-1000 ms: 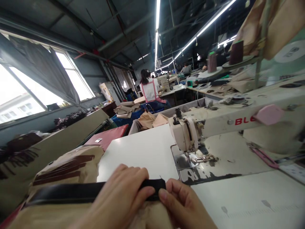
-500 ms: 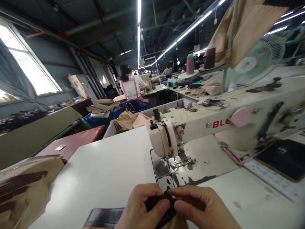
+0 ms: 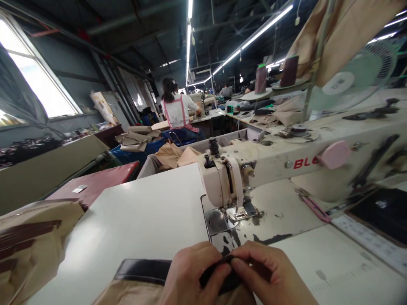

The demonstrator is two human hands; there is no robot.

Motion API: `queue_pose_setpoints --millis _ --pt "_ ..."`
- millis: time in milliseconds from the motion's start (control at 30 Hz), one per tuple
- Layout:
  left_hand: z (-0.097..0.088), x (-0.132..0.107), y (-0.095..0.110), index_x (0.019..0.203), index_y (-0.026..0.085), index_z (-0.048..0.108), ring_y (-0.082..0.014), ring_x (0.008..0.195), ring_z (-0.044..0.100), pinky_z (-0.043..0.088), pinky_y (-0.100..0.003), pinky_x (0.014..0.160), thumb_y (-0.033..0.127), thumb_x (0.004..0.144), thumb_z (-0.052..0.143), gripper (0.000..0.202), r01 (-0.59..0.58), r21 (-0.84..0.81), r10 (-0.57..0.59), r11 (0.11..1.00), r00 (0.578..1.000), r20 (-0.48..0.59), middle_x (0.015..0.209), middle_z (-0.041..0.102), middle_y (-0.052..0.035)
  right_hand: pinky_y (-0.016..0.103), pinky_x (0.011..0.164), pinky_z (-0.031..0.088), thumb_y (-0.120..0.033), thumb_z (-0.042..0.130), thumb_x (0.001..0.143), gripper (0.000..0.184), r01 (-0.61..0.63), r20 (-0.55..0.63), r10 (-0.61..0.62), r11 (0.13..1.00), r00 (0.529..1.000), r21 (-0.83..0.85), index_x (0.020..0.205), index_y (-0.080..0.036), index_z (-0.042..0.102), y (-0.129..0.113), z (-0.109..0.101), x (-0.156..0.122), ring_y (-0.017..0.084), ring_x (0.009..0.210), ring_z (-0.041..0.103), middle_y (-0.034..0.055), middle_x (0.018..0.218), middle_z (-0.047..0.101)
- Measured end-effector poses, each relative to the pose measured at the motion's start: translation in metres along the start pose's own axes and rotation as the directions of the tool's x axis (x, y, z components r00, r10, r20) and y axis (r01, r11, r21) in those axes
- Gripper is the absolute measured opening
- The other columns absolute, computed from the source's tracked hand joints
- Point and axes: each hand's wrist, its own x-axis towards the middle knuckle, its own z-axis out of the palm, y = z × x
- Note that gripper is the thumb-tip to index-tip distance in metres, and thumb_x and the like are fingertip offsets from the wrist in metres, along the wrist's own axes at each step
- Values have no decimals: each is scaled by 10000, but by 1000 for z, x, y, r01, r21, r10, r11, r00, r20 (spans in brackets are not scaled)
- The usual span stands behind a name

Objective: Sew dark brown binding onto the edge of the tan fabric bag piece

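A tan fabric piece (image 3: 133, 291) with a dark band (image 3: 143, 270) along its upper edge lies at the front of the white sewing table. My left hand (image 3: 193, 271) pinches the dark band between thumb and fingers. Right beside it, my right hand (image 3: 267, 271) grips the same band with thumb and fingertips, and the two hands nearly touch. Both are just in front of the sewing machine (image 3: 222, 182), whose presser foot (image 3: 237, 215) stands beyond them with no cloth under it. My hands cover part of the band.
Pink-handled snips (image 3: 314, 207) lie by the machine's base, near a dark flat object (image 3: 381, 212). Tan cloth pieces (image 3: 41, 237) are piled at left. Thread cones (image 3: 260, 79) stand behind the machine, beside a fan (image 3: 352, 80). A co-worker (image 3: 178, 106) sits ahead.
More of the tan fabric and its dark band shows at lower left, slightly higher up. My fingers have closed more tightly on the band. The camera view has shifted a little.
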Motion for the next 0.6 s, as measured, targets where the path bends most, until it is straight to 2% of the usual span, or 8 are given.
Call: queue_pose_setpoints --millis 100,167,233,300,400,467,533,600 --pt "-1 1 1 670 169 494 -107 572 418 315 -210 528 296 793 543 184 207 -183 -194 961 977 83 596 461 27 241 607 507 -301 512 866 204 43 9 -43 996 999 -72 812 -213 689 3 4 -3 180 665 635 28 710 664" --pt "-2 4 2 640 169 440 -97 561 365 282 -211 511 304 770 559 223 273 -323 -245 906 961 127 578 388 44 230 608 522 -279 464 897 219 90 12 -90 992 996 -92 854 -226 672 8 4 -8 169 665 643 21 726 664" --pt "-3 10 2 634 164 434 -95 572 364 277 -210 518 304 758 568 229 292 -424 -255 857 956 144 578 384 45 231 705 543 -193 436 902 232 188 -26 -196 965 980 -184 1032 -232 624 15 -1 -13 174 810 659 47 910 678" --pt "-1 20 -2 643 159 446 -95 577 376 277 -209 523 282 741 578 206 312 -459 -275 832 950 146 577 395 45 259 840 521 -117 469 877 353 337 -31 -375 864 927 -374 1202 -238 536 23 -10 -14 193 1000 615 82 1130 625" --pt "10 41 -16 656 159 467 -98 576 410 298 -204 530 224 732 551 130 283 -333 -263 899 959 105 585 427 40 329 970 445 -91 499 895 334 585 181 -603 586 777 -560 1213 -189 536 32 -28 -3 224 1091 558 106 1180 611" --pt "21 56 -28 642 164 482 -106 594 432 310 -211 554 184 727 526 98 241 -195 -238 951 971 38 603 463 31 337 1002 418 -107 401 953 249 684 337 -615 501 713 -531 1117 -128 587 37 -37 10 218 1067 564 103 1084 654" --pt "32 68 -38 605 169 495 -112 593 427 291 -225 568 157 697 541 104 235 -98 -238 967 971 -19 600 486 29 316 981 442 -100 309 976 312 688 406 -561 514 722 -512 1021 -106 618 43 -39 23 201 1008 587 91 972 670" --pt "40 75 -45 578 170 517 -114 570 417 268 -235 564 143 657 568 98 269 -44 -271 962 962 -41 572 496 30 299 922 488 -88 319 966 313 636 418 -481 559 771 -532 964 -120 630 50 -37 31 192 945 605 75 904 658"
